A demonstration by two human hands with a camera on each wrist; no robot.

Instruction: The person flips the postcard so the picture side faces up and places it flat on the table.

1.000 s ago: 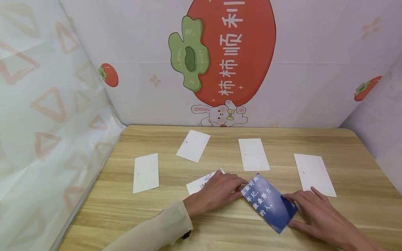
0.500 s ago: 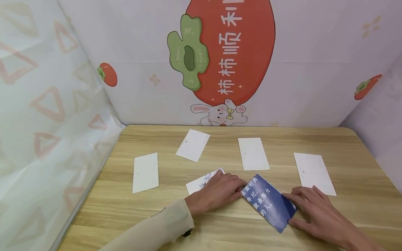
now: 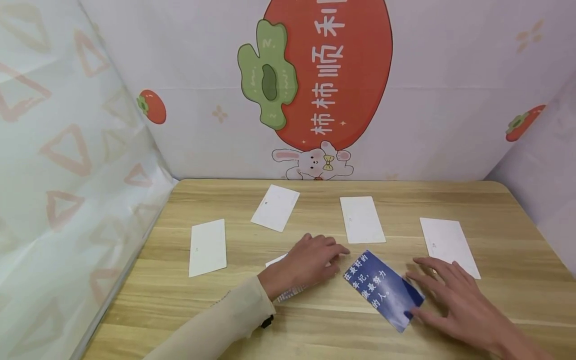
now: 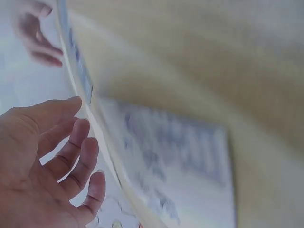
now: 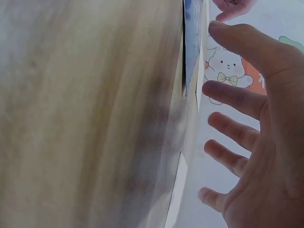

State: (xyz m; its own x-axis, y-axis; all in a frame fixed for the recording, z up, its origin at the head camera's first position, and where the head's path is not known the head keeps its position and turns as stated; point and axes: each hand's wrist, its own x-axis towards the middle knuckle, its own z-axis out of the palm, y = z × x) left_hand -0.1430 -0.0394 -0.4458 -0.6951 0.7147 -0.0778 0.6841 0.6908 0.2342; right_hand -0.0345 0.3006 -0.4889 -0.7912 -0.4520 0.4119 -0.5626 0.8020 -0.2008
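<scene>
I seem to be in a screened-off booth: wood-grain table (image 3: 315,332) under my fingers (image 5: 232,96), cartoon-printed backdrop (image 3: 450,75) beyond them, patterned sheet (image 3: 103,185) to their left.

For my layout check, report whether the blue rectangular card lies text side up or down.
Text side up: in the head view, the blue rectangular card shows rows of white characters facing up.

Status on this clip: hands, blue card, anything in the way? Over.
Left hand open, right hand open. Blue card on table between them, lettering up. Left hand partly hides printed card in head view.
</scene>
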